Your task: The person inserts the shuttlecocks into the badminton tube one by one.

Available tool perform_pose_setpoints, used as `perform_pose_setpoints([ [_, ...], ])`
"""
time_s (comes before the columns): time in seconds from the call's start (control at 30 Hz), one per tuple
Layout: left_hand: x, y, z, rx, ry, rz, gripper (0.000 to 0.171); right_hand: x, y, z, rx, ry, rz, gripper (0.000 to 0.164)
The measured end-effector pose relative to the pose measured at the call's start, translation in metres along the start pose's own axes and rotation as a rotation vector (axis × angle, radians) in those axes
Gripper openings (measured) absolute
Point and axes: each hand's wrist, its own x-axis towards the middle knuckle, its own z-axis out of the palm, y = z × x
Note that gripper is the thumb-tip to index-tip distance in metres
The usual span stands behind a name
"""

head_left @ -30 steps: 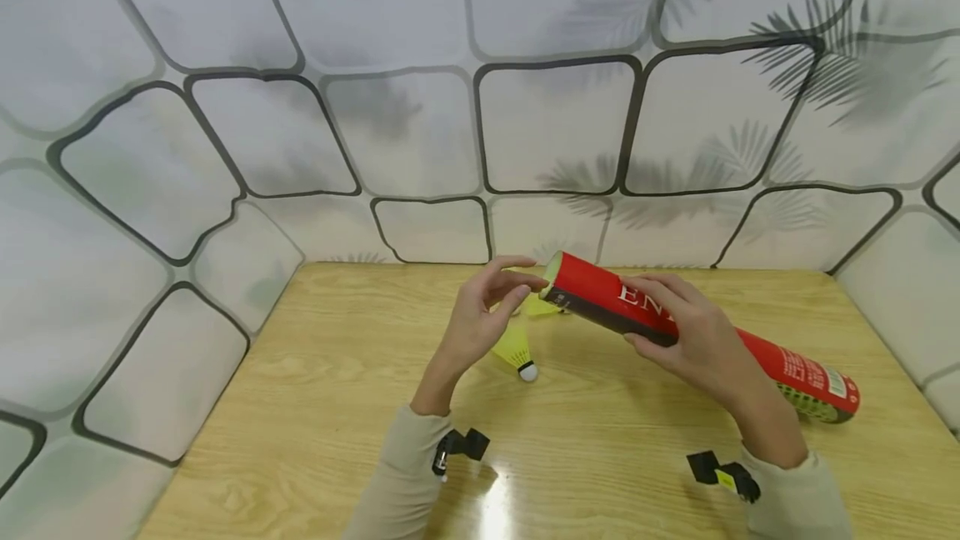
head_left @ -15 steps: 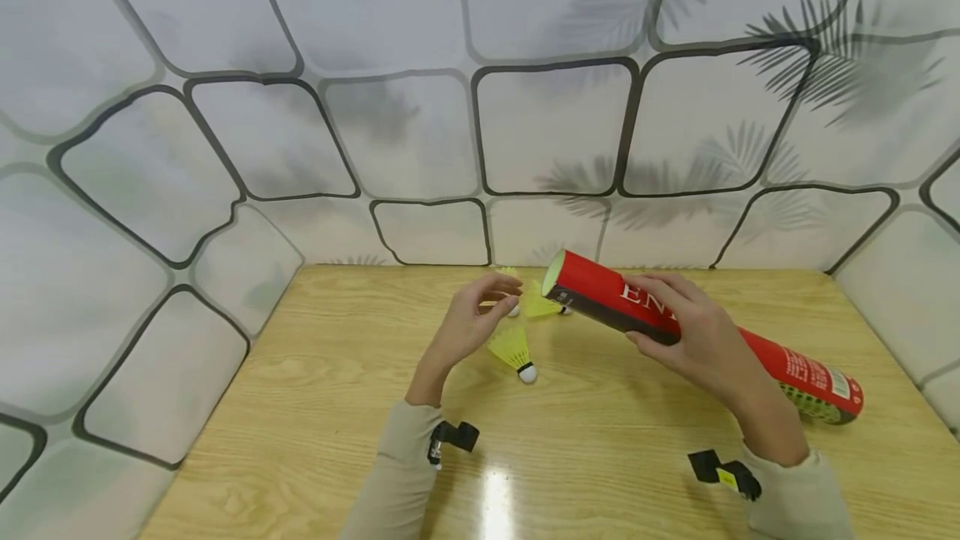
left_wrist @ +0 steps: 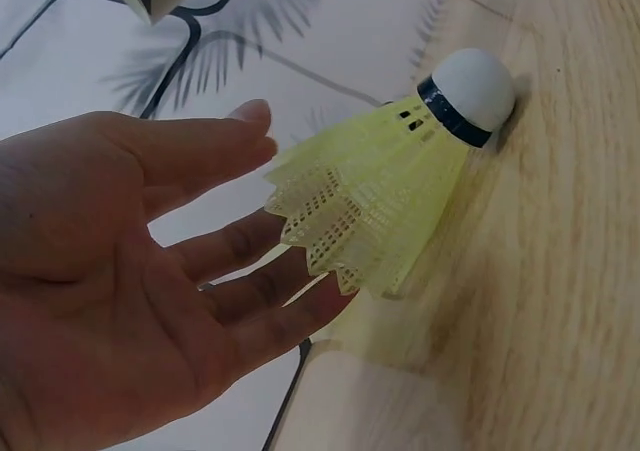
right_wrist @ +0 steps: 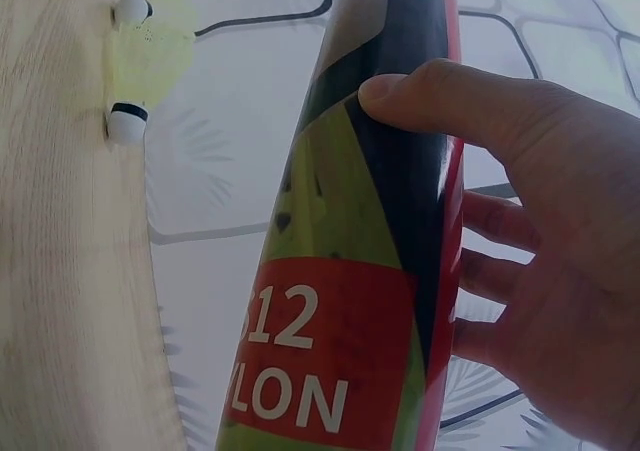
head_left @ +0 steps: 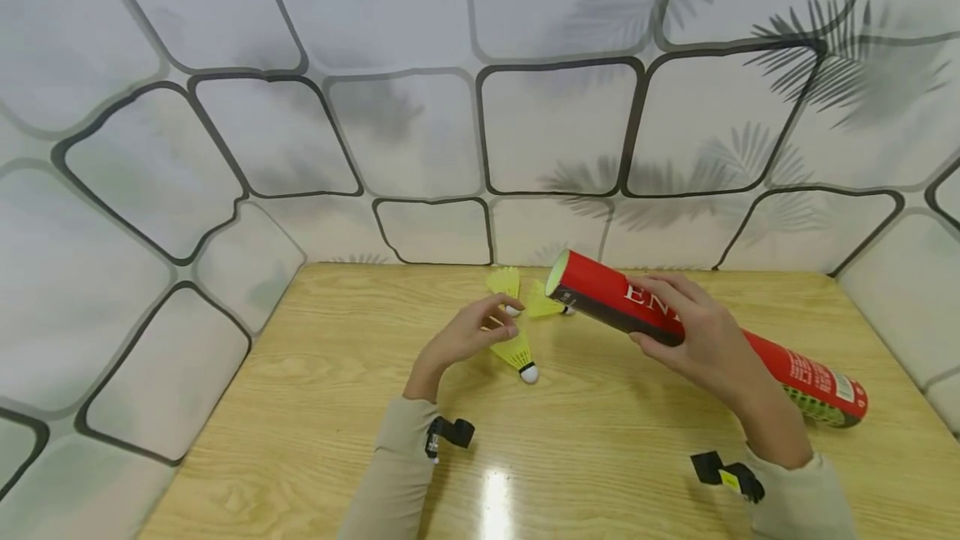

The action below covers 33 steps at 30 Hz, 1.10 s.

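My right hand point(head_left: 701, 340) grips a red and black shuttlecock tube point(head_left: 787, 363) around its middle. The tube's open mouth point(head_left: 558, 273) is raised and points left, while its far end lies low at the right. In the right wrist view, the thumb lies along the tube's dark stripe point(right_wrist: 405, 181). My left hand point(head_left: 468, 332) hovers over the yellow shuttlecocks, fingers loosely bent and holding nothing. The nearest shuttlecock point(head_left: 517, 354) lies with its white cork toward me. In the left wrist view, the fingertips are right at the skirt of a shuttlecock point(left_wrist: 385, 186), the thumb apart from them.
Behind the left hand lie two more shuttlecocks, one at the back left point(head_left: 504, 279) and one beside it point(head_left: 543, 302) under the tube's mouth. The wooden table point(head_left: 315, 407) meets a patterned backdrop point(head_left: 420, 140) at the back and sides.
My left hand has moved away from the tube's mouth, down and left to the shuttlecocks. The right hand and the tube have stayed nearly still.
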Motion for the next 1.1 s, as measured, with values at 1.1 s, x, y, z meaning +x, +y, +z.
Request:
perform_pose_setpoints([
  [1.1, -0.0019, -0.0085, -0.0057, -0.065, 0.05, -0.025, 0.025, -0.0007, 0.0013, 0.0007, 0.007, -0.01, 0.007, 0.075],
])
